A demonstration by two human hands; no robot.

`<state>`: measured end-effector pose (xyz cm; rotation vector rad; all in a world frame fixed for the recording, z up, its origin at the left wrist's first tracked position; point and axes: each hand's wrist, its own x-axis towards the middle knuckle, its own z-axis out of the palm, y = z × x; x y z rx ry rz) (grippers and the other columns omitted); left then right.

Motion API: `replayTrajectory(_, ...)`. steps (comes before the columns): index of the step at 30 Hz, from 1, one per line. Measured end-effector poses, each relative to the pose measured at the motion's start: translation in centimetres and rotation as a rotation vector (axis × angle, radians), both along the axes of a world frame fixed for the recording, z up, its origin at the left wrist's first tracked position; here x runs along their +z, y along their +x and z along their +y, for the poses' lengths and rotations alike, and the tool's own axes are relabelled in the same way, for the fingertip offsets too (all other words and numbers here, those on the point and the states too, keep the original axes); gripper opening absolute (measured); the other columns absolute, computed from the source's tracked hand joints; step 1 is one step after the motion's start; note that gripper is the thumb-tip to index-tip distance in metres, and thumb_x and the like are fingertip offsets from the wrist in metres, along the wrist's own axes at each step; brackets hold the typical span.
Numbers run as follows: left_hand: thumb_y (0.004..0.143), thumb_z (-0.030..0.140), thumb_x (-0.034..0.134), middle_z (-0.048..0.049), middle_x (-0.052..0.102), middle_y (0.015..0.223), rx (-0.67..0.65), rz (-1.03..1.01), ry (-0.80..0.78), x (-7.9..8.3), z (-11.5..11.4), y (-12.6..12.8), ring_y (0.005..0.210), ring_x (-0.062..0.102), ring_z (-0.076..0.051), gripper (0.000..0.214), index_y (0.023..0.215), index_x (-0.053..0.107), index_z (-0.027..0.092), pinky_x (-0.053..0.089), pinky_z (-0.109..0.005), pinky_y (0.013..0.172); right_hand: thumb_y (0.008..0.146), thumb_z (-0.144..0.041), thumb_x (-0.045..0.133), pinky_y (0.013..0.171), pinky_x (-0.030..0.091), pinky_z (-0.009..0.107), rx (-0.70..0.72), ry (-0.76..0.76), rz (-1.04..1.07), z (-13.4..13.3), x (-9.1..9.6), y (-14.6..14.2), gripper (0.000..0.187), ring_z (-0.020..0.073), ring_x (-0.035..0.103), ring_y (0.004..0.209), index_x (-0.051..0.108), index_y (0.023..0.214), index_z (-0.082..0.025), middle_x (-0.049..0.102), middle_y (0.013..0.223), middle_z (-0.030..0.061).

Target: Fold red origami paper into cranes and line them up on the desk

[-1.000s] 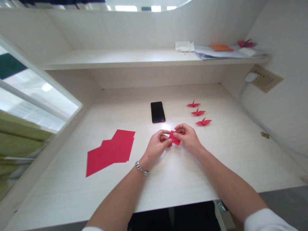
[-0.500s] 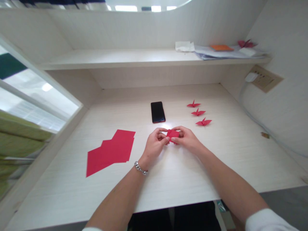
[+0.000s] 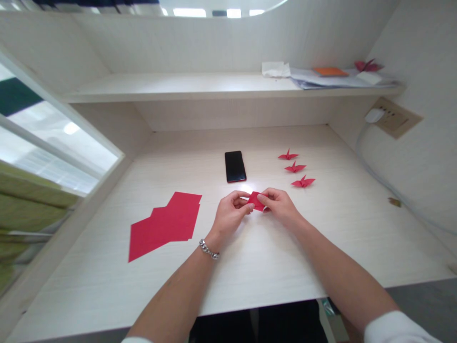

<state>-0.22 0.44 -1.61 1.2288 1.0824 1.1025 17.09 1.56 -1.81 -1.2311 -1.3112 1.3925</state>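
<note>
High beyond the fingers, the open shelf (image 3: 171, 83) holds its things toward the right: a crumpled white tissue (image 3: 276, 69), a pile of loose papers (image 3: 303, 81), a flat orange piece (image 3: 331, 72) on the pile and, at the far end, a red folded-paper figure (image 3: 369, 65). Below it, the pale desk (image 3: 260, 276) is boxed in by panels behind and to the sides.

The folded red paper (image 3: 256, 200) is between the 2 hands, close above the desk. It is a small, flat, 4-sided packet with crisp edges and a plain matte red face, slightly slanted; its fold layers are too small to make out. The left hand (image 3: 230, 212) pinches its left edge between thumb and fingers, a chain bracelet (image 3: 209, 249) at the wrist. The right hand (image 3: 280, 206) grips the opposite edge, thumb pressed on the upper face, the other fingers curled and partly hidden.

Just beyond the fingertips, slightly left, lies a black smartphone (image 3: 235, 166). Beyond them to the right, 3 red origami cranes (image 3: 295, 168) stand in a row, wings spread. Well to the fingers' left, red paper sheets (image 3: 173, 219) overlap flat. Far to their right, a white plug (image 3: 374, 115) sits in a wall socket (image 3: 402, 120).
</note>
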Motion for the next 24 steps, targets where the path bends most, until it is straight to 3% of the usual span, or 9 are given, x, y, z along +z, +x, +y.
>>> replayTrajectory(3,0.07,0.023,0.076,-0.0014,0.068,0.066,0.033,0.017,0.017,-0.14,0.11,-0.15,0.059,0.064,-0.014,0.028,0.093,0.063,0.016,0.05,-0.024,0.056,0.073,-0.049,0.07,0.054,0.047,0.025,0.011,-0.004,-0.002,0.09,0.35,0.19,0.033,0.0154,0.06,0.065,0.071,0.083,-0.017,0.068,0.073,0.0026)
replayTrajectory(8,0.072,0.026,0.074,-0.0025,0.07,0.069,0.075,0.067,0.078,-0.07,0.16,-0.27,0.061,0.064,-0.014,0.023,0.09,0.065,0.016,0.049,-0.024,0.057,0.071,-0.042,0.074,0.048,0.041,0.024,0.006,0.038,0.011,0.26,0.44,0.54,0.028,0.0104,0.051,0.05,0.075,0.084,-0.017,0.064,0.061,0.0002)
replayTrajectory(12,0.072,0.032,0.075,-0.0045,0.071,0.074,0.105,0.085,0.109,0.09,0.32,-0.42,0.064,0.064,-0.014,0.022,0.085,0.069,0.015,0.05,-0.024,0.06,0.067,-0.036,0.077,0.058,0.048,0.028,-0.057,0.089,0.094,0.25,0.57,0.45,0.024,0.0136,0.058,0.058,0.077,0.084,-0.018,0.068,0.067,0.0023)
replayTrajectory(18,0.07,0.033,0.078,-0.007,0.072,0.078,0.094,-0.212,-0.053,0.14,0.55,-0.32,0.069,0.068,-0.016,0.031,0.093,0.069,0.014,0.056,-0.03,0.068,0.067,-0.033,0.08,0.087,0.05,0.036,0.006,0.211,0.112,0.02,1.07,0.56,0.027,0.0238,0.063,0.1,0.078,0.091,-0.022,0.069,0.109,0.0087)
replayTrajectory(21,0.07,0.031,0.078,-0.0081,0.073,0.083,0.087,-0.334,-0.089,0.25,0.45,-0.15,0.073,0.069,-0.017,0.032,0.095,0.068,0.013,0.057,-0.032,0.074,0.077,-0.035,0.072,0.095,0.047,0.038,-0.008,0.25,0.086,0.0,0.9,0.52,0.021,0.0243,0.062,0.106,0.077,0.091,-0.022,0.068,0.111,0.0091)
replayTrajectory(24,0.07,0.028,0.078,-0.0085,0.073,0.087,0.061,-0.416,-0.099,0.38,0.31,-0.04,0.078,0.07,-0.018,0.031,0.095,0.068,0.013,0.057,-0.036,0.08,0.072,-0.03,0.075,0.092,0.05,0.037,-0.108,0.289,0.053,0.03,0.38,0.2,0.019,0.0239,0.065,0.101,0.076,0.088,-0.02,0.069,0.107,0.0087)
